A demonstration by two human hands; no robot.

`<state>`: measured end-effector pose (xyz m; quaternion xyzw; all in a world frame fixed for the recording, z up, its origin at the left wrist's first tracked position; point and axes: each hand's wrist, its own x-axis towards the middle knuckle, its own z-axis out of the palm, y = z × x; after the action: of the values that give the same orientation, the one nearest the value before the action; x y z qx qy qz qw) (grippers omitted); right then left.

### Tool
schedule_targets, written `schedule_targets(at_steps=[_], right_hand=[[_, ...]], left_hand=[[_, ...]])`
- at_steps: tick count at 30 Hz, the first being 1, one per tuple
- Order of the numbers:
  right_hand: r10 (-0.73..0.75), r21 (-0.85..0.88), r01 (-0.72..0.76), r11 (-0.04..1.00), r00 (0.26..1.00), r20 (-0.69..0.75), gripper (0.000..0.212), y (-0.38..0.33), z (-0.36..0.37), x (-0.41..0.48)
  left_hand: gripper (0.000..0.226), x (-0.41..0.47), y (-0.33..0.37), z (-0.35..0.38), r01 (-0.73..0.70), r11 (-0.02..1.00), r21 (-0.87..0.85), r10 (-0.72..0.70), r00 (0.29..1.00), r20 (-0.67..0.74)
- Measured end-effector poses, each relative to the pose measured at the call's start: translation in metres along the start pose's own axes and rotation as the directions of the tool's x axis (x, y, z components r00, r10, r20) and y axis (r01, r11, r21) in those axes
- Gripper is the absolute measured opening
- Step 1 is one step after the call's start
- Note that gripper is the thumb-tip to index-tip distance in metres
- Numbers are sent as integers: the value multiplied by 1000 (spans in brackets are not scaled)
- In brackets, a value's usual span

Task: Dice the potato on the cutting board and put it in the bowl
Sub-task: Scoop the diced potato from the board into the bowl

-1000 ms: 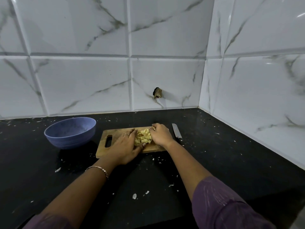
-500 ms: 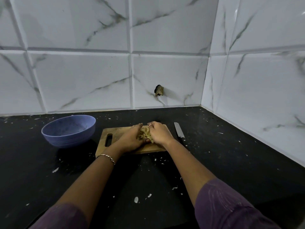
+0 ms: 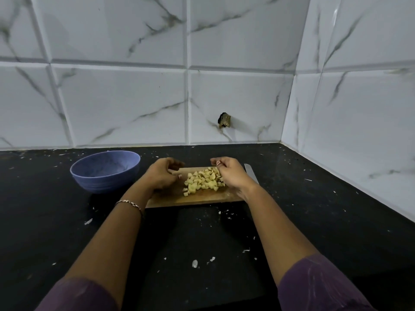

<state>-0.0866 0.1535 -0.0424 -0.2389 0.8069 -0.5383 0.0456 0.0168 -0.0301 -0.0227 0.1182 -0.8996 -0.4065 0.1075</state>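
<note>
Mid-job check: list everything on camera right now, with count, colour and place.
countertop: one, black, below the tiled wall
cutting board: one, wooden, middle of countertop
diced potato: one pile, pale yellow, on cutting board
bowl: one, blue, left of board
knife: one, silver blade, right of board
scraps: many, whitish, scattered on countertop
bracelet: one, silvery, left wrist
left hand: one, cupped, left of pile
right hand: one, cupped, against pile's right side
</note>
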Motion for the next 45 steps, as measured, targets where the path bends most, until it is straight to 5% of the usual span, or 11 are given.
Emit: schedule_targets(at_steps=[6,20,28,32,39,45], right_hand=[[35,-85,-37,996,999,-32,38,4,6,2],[-62,-384,64,921,998,17,44,-3,26,1],[-48,-346,38,938,999,-19,41,-2,24,3],[-15,-359,31,933,999,48,43,-2,25,5],[-24,-263,59,963,990,137,39,0,21,7],[-44,-154,52,987,998,54,38,0,17,6]], left_hand=[[66,-6,-3,-7,90,991,96,-112,959,259],[50,4,0,7,25,964,265,-42,997,59],[51,6,0,6,46,962,269,-64,996,61],[52,10,0,21,-7,940,341,26,998,-50],[40,15,1,39,-31,899,437,56,997,-44],[39,12,7,43,-128,957,259,145,988,-48]])
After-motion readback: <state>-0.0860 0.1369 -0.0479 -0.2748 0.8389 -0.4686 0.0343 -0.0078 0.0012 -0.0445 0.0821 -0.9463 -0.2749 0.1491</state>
